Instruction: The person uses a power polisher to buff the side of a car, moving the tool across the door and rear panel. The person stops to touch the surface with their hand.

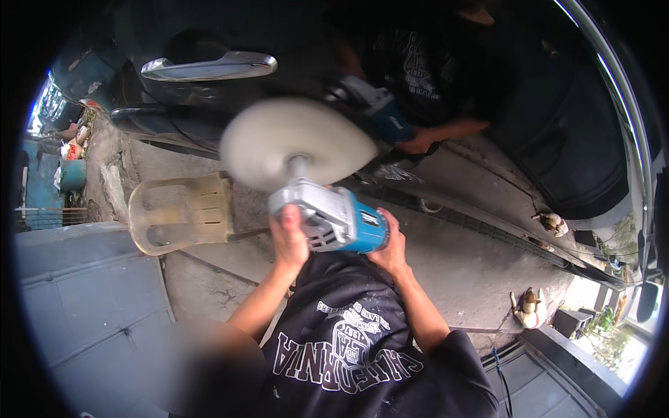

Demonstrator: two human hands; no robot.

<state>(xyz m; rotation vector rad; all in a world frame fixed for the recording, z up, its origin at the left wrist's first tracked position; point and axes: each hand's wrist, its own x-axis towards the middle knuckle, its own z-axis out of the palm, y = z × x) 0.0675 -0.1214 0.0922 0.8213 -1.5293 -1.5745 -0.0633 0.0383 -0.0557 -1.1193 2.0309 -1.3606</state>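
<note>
My left hand point(290, 237) grips the metal gear head of a teal and silver rotary polisher point(339, 222), its thumb on top. My right hand point(389, 240) is wrapped around the rear end of the teal motor housing. A wide whitish polishing pad point(292, 136) sits on the tool's spindle, blurred as if spinning. The pad faces the glossy black car door point(313, 57); I cannot tell whether it touches the paint. Above and left of the pad is a chrome door handle point(209, 67). The door mirrors my torso, an arm and the polisher.
A yellowish plastic chair point(180, 211) stands left of the polisher on the concrete floor point(444, 261). A dog point(529, 311) lies at the right. Grey metal gate panels point(94, 313) are at the lower left. A dark cord point(502, 379) hangs at the lower right.
</note>
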